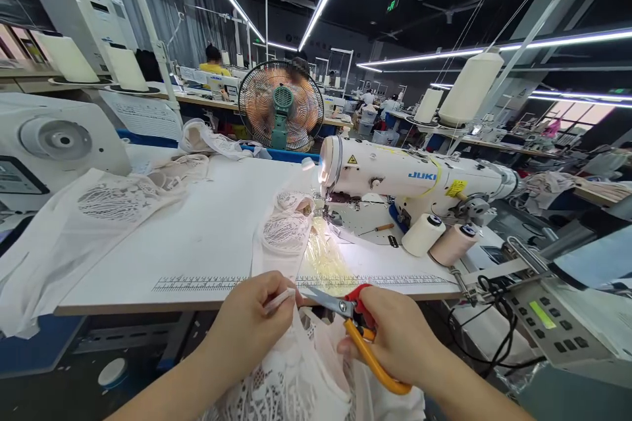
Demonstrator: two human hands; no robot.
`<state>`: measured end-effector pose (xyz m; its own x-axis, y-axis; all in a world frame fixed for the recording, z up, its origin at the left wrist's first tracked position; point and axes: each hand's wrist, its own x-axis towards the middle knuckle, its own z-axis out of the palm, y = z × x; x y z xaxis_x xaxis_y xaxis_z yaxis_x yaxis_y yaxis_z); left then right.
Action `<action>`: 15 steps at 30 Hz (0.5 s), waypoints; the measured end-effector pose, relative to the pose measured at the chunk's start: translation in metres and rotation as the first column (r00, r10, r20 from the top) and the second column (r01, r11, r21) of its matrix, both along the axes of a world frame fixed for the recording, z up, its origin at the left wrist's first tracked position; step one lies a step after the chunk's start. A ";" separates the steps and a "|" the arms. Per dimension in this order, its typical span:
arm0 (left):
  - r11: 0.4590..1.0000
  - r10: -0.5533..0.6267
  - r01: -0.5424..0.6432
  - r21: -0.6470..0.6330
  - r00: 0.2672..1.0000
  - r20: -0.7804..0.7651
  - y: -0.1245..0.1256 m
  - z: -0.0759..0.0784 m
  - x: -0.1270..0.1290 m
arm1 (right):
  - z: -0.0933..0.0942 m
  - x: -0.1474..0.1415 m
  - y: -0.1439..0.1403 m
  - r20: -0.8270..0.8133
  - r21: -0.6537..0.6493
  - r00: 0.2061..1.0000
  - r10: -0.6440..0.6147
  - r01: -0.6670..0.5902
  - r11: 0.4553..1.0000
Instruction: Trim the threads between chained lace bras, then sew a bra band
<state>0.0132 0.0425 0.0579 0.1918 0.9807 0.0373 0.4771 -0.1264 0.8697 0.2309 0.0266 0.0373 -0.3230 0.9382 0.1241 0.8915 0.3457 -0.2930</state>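
Note:
My left hand [251, 325] pinches a thin white strip [279, 300] at the edge of a pale lace garment [286, 368] that drapes from the table into my lap. My right hand [395, 335] grips scissors [355, 325] with orange and red handles. Their blades point left and touch the strip near my left fingers. The lace runs up the table to the needle area of a white Juki sewing machine [409, 177], whose lamp lights the cloth.
White work table [207, 237] with a printed ruler along its front edge. A heap of lace pieces [99, 210] lies left. Two thread cones [434, 240] stand right of the machine, beside a control panel [548, 319]. A fan [281, 105] and other workers sit behind.

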 end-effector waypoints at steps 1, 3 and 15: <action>1.000 0.007 -0.007 0.010 1.000 -0.005 0.000 0.001 0.001 | 0.002 -0.001 -0.001 0.010 -0.003 1.000 -0.010 0.010 1.000; 1.000 0.018 -0.018 0.021 1.000 0.008 -0.001 0.004 0.002 | 0.005 -0.003 -0.003 0.004 -0.030 1.000 -0.029 0.029 0.999; 0.945 0.097 0.039 -0.324 0.914 0.395 0.001 -0.002 -0.005 | -0.013 -0.036 -0.026 -0.411 0.013 0.881 0.233 -0.250 0.968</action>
<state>0.0081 0.0440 0.0557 0.1987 0.9574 -0.2097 0.0792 0.1976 0.9771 0.1953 0.0011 0.0242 -0.4695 0.8444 0.2580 0.5818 0.5157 -0.6290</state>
